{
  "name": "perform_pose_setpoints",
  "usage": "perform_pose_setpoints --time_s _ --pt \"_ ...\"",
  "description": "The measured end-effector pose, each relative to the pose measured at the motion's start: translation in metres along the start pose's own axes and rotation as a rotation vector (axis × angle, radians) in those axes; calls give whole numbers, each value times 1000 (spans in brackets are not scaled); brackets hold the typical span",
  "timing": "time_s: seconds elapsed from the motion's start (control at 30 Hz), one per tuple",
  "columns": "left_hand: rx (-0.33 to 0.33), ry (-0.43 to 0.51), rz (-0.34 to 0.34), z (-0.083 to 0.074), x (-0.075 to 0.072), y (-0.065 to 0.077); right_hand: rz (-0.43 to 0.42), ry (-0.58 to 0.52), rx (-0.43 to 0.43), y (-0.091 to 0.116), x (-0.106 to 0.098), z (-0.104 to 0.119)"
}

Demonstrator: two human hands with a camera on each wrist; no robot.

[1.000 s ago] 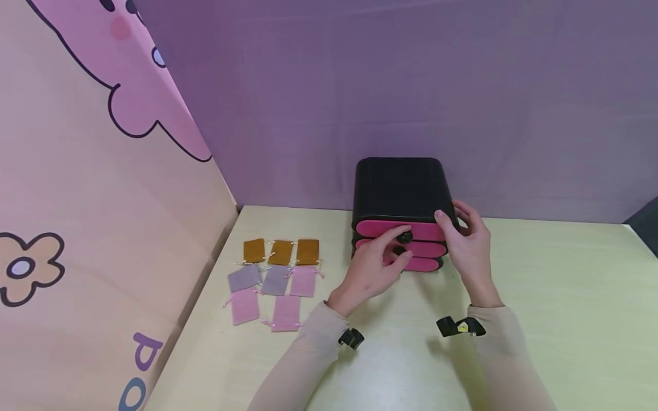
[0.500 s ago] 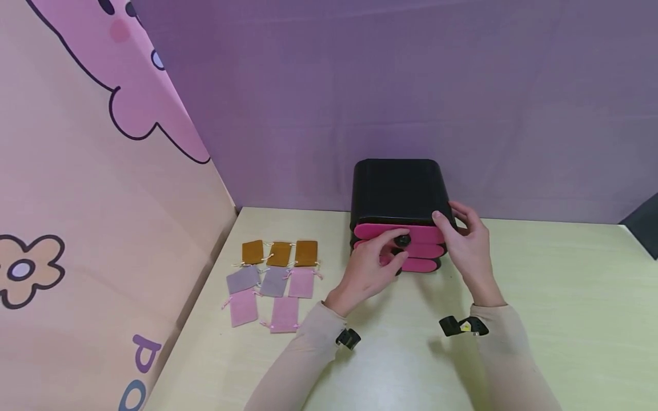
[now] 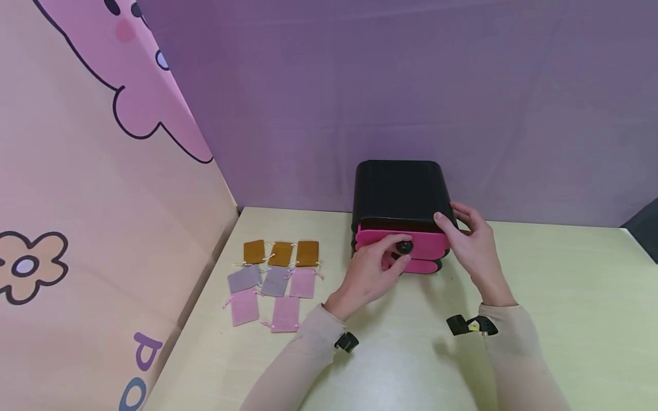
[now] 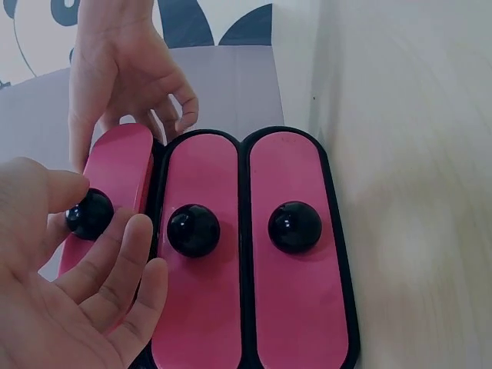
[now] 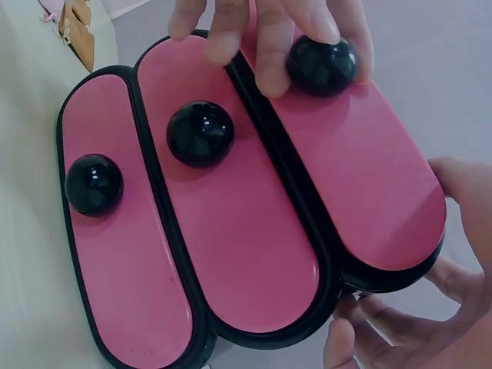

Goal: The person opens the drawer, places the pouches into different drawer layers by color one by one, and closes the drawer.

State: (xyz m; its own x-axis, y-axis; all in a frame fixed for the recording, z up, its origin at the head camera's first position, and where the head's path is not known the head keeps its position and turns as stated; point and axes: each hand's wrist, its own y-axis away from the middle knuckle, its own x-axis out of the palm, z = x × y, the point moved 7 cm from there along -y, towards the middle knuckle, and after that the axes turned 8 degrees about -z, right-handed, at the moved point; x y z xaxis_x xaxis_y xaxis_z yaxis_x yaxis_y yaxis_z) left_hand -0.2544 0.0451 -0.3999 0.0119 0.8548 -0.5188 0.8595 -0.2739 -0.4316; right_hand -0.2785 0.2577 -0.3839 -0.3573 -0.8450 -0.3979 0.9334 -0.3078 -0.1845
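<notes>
The drawer cabinet (image 3: 401, 191) stands on the tabletop (image 3: 555, 319) with the backdrop (image 3: 411, 85) behind it. Left of the cabinet lie eight pouches (image 3: 276, 282) in three rows; farther left is the side wall (image 3: 123, 222). My left fingers (image 3: 390, 240) are before the cabinet, at the knob (image 3: 404, 247) of its top drawer (image 3: 430, 244), which juts forward; my right fingers (image 3: 465, 213) touch its right side.

The light is soft and seems to come from above. Toward the near edge of the table (image 3: 576, 319), a pale glare lies between the two sleeves (image 3: 298, 365), and blurred shadows fall beside them. In both wrist views, the black knobs (image 4: 193, 231) carry small reflections; the left wrist view looks somewhat dim and bluish.
</notes>
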Motion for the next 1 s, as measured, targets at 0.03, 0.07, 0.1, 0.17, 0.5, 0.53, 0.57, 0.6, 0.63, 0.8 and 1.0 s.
perform_pose_setpoints --time_s 0.03,0.07,0.1,0.17,0.5,0.53,0.57,0.6,0.63,0.8,1.0 --pt "4 -6 -3 0 0 1 6 2 1 0 0 0" --pt "8 -13 -7 0 -1 1 13 2 2 0 0 0" --pt "14 -20 -10 -1 -1 2 20 1 4 0 0 0" --pt "25 -32 -14 -2 -2 4 32 0 8 -1 1 0" --pt "48 -76 -2 -8 -1 13 66 42 33 -1 -2 -1" --pt "52 -83 -2 -8 -1 13 68 41 34 -1 -2 -1" --pt "59 -87 -2 -9 -1 14 71 38 35 -2 -2 -1" --pt "69 -92 -3 -10 -1 14 75 34 34 -2 -2 -1" --pt "80 -99 -4 -11 0 15 81 30 34 -2 -2 -1" --pt "131 -115 -8 -14 -1 17 111 21 41 -3 -2 -1" --pt "130 -99 16 -16 -4 21 125 14 47 -5 0 -2"
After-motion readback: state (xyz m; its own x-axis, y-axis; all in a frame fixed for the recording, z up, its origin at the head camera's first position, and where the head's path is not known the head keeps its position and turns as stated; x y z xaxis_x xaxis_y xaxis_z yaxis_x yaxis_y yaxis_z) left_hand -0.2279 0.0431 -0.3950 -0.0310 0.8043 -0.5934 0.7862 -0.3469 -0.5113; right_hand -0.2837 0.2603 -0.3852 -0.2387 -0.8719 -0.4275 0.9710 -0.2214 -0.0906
